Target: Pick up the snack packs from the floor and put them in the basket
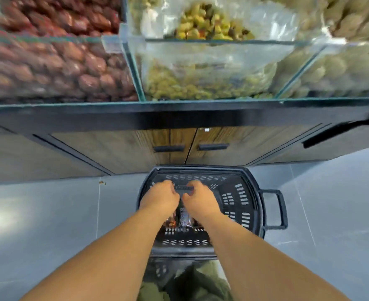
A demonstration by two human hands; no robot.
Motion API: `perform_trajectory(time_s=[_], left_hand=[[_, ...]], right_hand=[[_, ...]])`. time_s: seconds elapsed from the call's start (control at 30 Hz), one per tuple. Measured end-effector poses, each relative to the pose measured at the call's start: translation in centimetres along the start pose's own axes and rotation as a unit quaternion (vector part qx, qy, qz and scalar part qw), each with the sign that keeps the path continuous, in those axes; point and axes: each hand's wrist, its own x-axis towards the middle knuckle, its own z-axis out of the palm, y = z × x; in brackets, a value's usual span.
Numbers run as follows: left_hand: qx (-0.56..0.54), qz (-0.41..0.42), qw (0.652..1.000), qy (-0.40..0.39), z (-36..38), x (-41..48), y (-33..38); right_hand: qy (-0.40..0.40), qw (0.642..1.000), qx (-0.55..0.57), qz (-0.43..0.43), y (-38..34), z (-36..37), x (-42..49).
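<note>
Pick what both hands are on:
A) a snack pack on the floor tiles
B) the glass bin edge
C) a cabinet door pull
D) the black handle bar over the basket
D: the left hand and right hand curl at either end of the black handle bar above the basket, with snack packs inside it.

Arms extended downward, left hand (160, 195) and right hand (199, 197) curled, close together.
</note>
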Motion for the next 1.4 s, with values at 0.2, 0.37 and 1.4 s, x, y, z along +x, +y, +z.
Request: perform_trajectory(time_s=[0.2,0.37,1.4], left_hand=[[-0.134,-0.061,0.986,0.073,-5.9,-9.9,-0.1],[-0.227,-0.074,0.965,0.109,-8.3,-17.2,-1.9],[-0.387,-0.346,0.782,0.344,-4.6,-37.6,-15.9]], right_hand=[[0.068,0.996,0.033,-0.049,-4.6,-5.1,-9.8],[0.105,0.992,0.021,-0.063,-5.5,-6.0,-16.9],[-0.184,0.867,-0.255,-0.386,-16.3,6.7,-29.6]])
